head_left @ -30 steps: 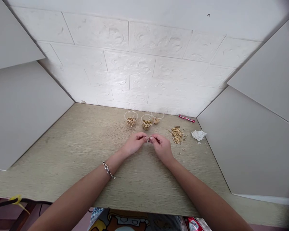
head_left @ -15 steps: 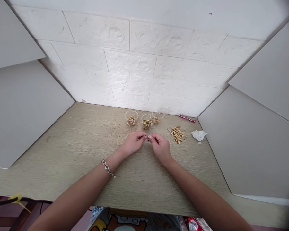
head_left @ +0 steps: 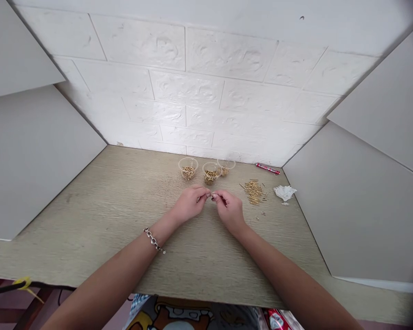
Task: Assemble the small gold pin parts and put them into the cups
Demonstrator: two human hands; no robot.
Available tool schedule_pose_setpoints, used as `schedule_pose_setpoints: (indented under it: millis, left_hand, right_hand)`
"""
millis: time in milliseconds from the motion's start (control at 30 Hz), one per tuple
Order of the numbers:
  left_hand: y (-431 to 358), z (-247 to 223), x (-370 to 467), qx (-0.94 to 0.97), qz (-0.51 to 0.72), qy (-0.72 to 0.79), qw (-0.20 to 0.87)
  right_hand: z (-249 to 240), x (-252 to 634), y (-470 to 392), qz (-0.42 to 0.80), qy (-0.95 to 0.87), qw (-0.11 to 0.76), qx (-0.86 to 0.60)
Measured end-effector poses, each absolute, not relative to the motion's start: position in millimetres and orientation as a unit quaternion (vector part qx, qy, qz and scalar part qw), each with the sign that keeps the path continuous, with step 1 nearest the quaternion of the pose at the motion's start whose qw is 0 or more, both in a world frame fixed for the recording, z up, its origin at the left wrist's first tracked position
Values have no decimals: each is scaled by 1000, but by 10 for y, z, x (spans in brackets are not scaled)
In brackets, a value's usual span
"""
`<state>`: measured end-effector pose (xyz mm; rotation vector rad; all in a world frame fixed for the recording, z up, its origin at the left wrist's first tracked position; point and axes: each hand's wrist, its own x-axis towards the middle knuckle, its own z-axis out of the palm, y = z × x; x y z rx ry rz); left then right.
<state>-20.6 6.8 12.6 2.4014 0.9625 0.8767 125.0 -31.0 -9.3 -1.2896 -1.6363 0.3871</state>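
My left hand point(head_left: 192, 201) and my right hand point(head_left: 228, 207) meet fingertip to fingertip over the middle of the table. Both are closed in a pinch around a tiny thin piece point(head_left: 211, 195), mostly hidden by the fingers; its kind I cannot make out. Just beyond stand clear plastic cups: a left cup point(head_left: 188, 170) with small copper-gold pieces, a middle cup point(head_left: 211, 174) with brassy pieces, and a back cup point(head_left: 226, 166) holding a few. Right of my right hand lies a pile of thin gold-coloured pins point(head_left: 253, 191).
A crumpled white tissue point(head_left: 285, 193) lies right of the pile, and a red wrapped stick point(head_left: 267, 168) behind it. A few tiny bits point(head_left: 262, 213) are scattered nearer. Grey panels point(head_left: 358, 201) flank the wooden table point(head_left: 99, 224); a white brick wall point(head_left: 199, 91) closes the back.
The fingertips have shifted very slightly around the tiny piece, and a little more of it shows between them. The cups and pile stay where they were.
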Motion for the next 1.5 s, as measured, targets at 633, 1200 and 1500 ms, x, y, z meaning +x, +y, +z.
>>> schedule_pose_setpoints:
  millis: [633, 1200, 1500]
  left_hand:
    - [23, 124, -171, 850, 315, 378, 189]
    - [-3, 106, -164, 857, 309, 382, 155]
    - [27, 101, -147, 861, 305, 377, 154]
  right_hand:
    - [-86, 1218, -293, 206, -641, 509, -537]
    - [-97, 1239, -277, 219, -633, 520, -530]
    - [-197, 1175, -248, 428, -480, 557, -525]
